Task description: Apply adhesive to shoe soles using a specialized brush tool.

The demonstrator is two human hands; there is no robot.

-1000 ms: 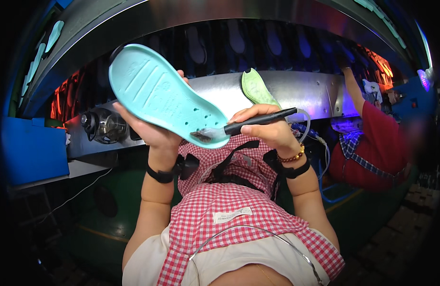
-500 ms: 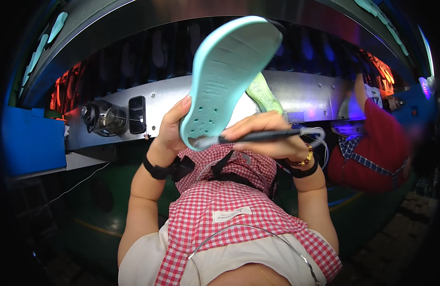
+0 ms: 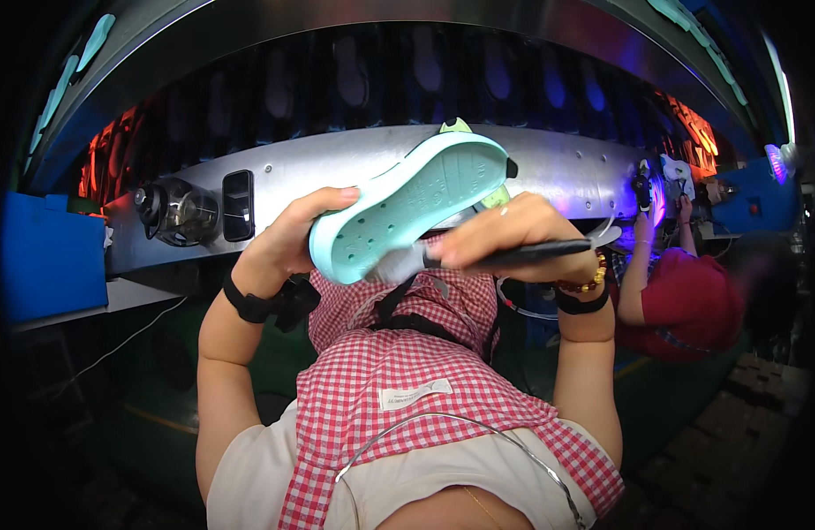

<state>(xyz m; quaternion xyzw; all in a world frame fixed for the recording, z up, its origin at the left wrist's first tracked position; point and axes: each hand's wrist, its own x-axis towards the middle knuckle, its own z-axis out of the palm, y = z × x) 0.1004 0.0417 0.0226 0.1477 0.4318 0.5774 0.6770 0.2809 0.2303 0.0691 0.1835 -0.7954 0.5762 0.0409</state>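
A light turquoise shoe sole (image 3: 425,190) with small holes is in my left hand (image 3: 288,230), which grips its left end. The sole is tilted, with its hollow inner side toward me. My right hand (image 3: 518,231) is closed around a brush (image 3: 540,254) with a black handle. The brush's pale bristles (image 3: 397,265) are smeared by motion and meet the sole's near edge, low at the left end. Behind the turquoise sole lies a yellow-green sole (image 3: 456,126), mostly hidden by it.
A metal bench (image 3: 310,159) runs across ahead of me. A see-through jug (image 3: 180,214) with a black lid and a black phone (image 3: 238,205) are at its left. Beyond, dark rows of soles (image 3: 352,75) hang. A co-worker in red (image 3: 694,296) works at the right.
The turquoise sole has been lowered toward me and tipped flatter, its far end swinging down and to the right. The brush stays at its near edge. The co-worker's arms reach to the bench.
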